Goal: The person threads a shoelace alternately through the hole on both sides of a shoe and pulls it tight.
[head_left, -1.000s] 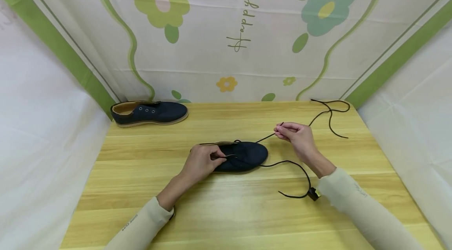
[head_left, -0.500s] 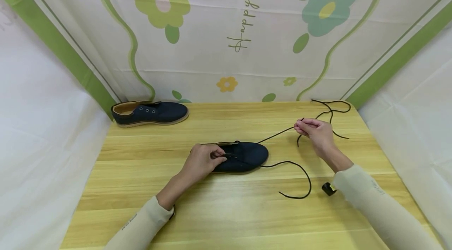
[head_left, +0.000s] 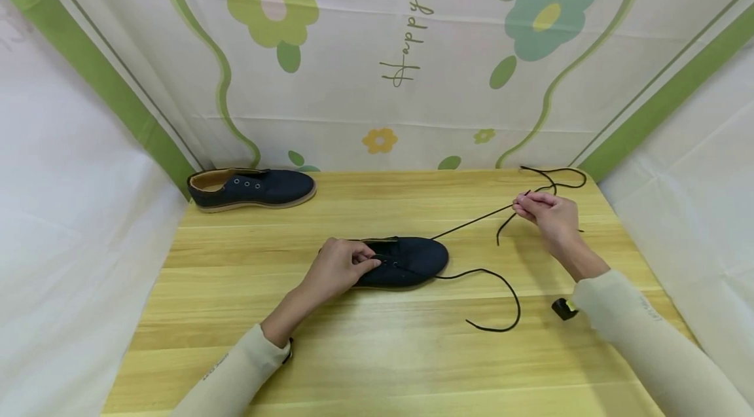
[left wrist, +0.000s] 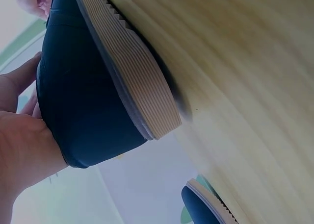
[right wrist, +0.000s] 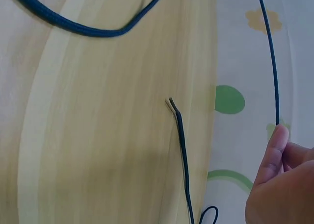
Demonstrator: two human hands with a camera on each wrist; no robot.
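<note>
A dark navy shoe [head_left: 418, 261] lies on its sole mid-table, toe to the right. At its opening my left hand [head_left: 341, 266] pinches the near eyelet flap between thumb and fingers. In the left wrist view the heel of the shoe [left wrist: 88, 96] fills the upper left, with the thumb and fingers behind it. My right hand [head_left: 548, 213] pinches a thin dark shoelace [head_left: 471, 222], which runs taut from the shoe. The same shoelace [right wrist: 273, 62] shows stretched above the fingertips in the right wrist view. The other lace end [head_left: 512, 286] curves loosely over the table from the toe.
A second navy shoe [head_left: 265, 188], its eyelets unlaced, stands at the back left. Another dark shoelace [head_left: 568, 175] lies loosely looped at the back right, partly behind my right hand. A flower-printed curtain [head_left: 377, 76] rises along the table's [head_left: 383, 364] far edge.
My right hand has moved right and slightly away, drawing the shoelace out longer. The small lace loop over the shoe's opening has gone down. My left hand stays at the flap.
</note>
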